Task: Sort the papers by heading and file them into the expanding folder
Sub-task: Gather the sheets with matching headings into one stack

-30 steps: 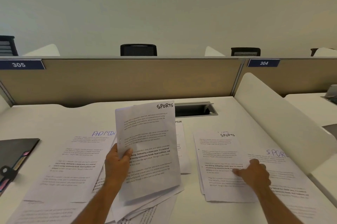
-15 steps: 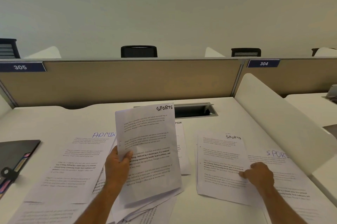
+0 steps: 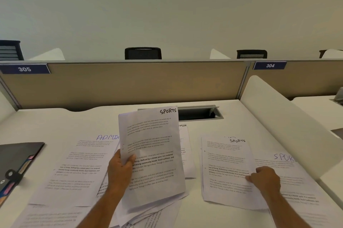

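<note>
My left hand [image 3: 119,170] grips a sheet headed SPORTS [image 3: 154,146] by its left edge and holds it tilted up above a loose heap of papers [image 3: 148,214]. My right hand [image 3: 265,177] pinches the right edge of a small SPORTS stack [image 3: 224,168] lying on the desk. A further SPORTS sheet [image 3: 289,168] with blue lettering lies partly under it to the right. An ADMIN sheet [image 3: 78,164] with blue lettering lies flat on the left; another ADMIN sheet [image 3: 185,146] peeks out behind the raised page. The dark expanding folder [image 3: 16,161] with coloured tabs sits at the left edge.
A beige partition [image 3: 144,83] with labels 305 and 304 closes the back of the white desk [image 3: 46,124]. A cable opening [image 3: 198,113] is set in the desk behind the papers. A white curved divider [image 3: 289,122] bounds the right side. Black chair backs show beyond the partition.
My right hand has slid the small SPORTS stack rightward, over the blue-lettered SPORTS sheet. The left hand keeps its sheet raised almost unmoved.
</note>
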`<state>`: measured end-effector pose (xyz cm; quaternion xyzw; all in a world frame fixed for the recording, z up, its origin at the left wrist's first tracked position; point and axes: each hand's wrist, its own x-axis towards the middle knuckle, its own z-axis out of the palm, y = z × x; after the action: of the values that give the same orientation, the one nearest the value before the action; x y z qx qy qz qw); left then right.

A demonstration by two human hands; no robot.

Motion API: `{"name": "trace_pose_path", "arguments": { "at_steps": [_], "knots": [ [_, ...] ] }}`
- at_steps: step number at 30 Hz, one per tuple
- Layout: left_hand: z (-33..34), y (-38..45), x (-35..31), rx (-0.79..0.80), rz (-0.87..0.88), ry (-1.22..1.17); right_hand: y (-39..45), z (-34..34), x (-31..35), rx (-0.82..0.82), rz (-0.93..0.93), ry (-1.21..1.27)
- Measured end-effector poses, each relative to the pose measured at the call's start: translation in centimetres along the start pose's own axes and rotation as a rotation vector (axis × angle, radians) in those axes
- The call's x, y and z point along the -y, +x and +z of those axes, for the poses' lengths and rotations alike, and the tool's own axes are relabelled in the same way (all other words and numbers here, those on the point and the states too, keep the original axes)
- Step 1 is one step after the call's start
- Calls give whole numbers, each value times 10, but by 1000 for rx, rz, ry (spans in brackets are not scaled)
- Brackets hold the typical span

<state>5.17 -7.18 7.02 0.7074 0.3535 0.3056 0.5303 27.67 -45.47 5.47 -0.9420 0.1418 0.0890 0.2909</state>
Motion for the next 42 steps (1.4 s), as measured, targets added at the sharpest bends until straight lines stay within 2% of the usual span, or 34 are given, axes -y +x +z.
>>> {"name": "trace_pose_path", "arguments": {
  "at_steps": [6, 10, 12, 15, 17, 21, 26, 29, 31, 36, 42],
  "knots": [
    [-5, 3, 1, 7, -13, -2, -4, -2, 3, -173, -155, 91],
    [-5, 4, 0, 25, -37, -1, -5, -13, 18, -245, -260, 376],
    [-5, 5, 0, 43, -57, -10, -9, -19, 30, -161, -292, 614],
    [-3, 4, -3, 85, -89, -21, -21, -22, 54, 62, -270, 983],
    [-2, 4, -5, 111, -113, -63, -30, -17, 70, 200, -266, 1090],
    [4, 0, -15, 149, -199, -220, -58, 5, 97, 371, -323, 1063],
    [10, -4, -32, 225, -256, -324, -87, 40, 114, 408, -403, 909],
    [10, -7, -42, 272, -211, -389, -100, 52, 119, 476, -429, 860],
    [10, -9, -45, 260, -163, -347, -108, 56, 123, 511, -450, 839],
    [12, -13, -42, 209, 65, -207, -121, 59, 133, 467, -517, 863],
    [17, -14, -34, 172, 137, -158, -127, 68, 129, 456, -555, 899]
  ]
}}
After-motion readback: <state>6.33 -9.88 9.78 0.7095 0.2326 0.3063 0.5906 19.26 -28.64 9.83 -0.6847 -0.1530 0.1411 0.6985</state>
